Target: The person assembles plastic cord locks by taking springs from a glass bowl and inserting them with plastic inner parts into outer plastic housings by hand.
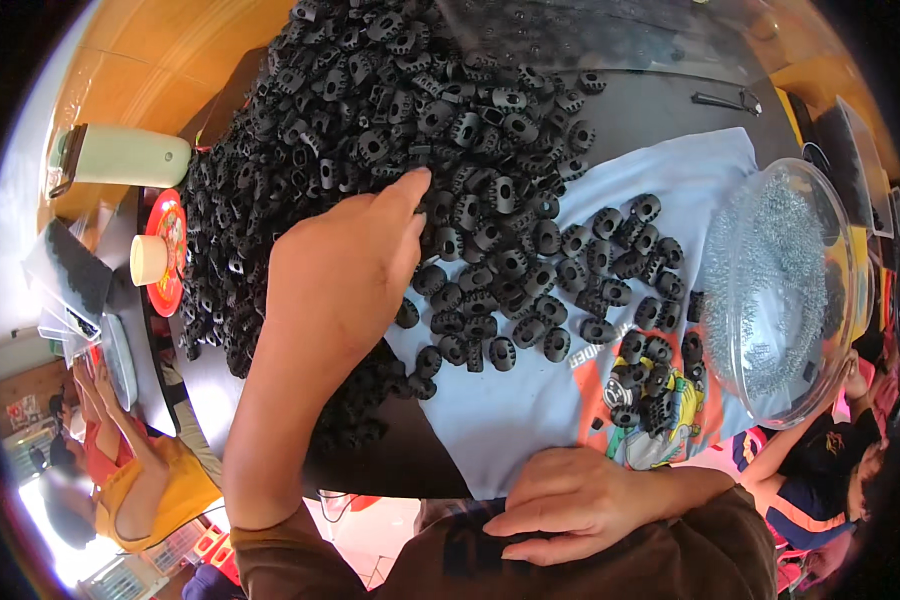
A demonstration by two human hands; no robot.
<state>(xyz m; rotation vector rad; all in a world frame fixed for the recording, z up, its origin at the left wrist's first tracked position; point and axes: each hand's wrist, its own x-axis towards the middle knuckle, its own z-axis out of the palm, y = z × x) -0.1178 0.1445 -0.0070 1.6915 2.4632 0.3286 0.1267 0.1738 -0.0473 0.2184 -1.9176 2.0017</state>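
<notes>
A large heap of small black ribbed plastic pieces (pixel 370 80), looking like hair claw clip parts, covers the left and far middle of the table. My left hand (pixel 345 265) reaches over the heap's near side, its index fingertip at the pieces. Its index finger and thumb are apart, and I see nothing between them. Several black pieces (pixel 511 263) lie loose on a light blue printed cloth (pixel 500 420), right of that hand. By the table's near edge, my right hand (pixel 580 500) rests against my dark top, fingers stretched out and holding nothing visible.
A clear round tub (pixel 838 330) holding silvery coils (pixel 765 280) stands at the right. A black hand tool (pixel 730 101) lies far right. At the left are a pale green tumbler (pixel 135 155) and a red plate (pixel 170 240) with a beige cup (pixel 149 260). Other people sit on both sides.
</notes>
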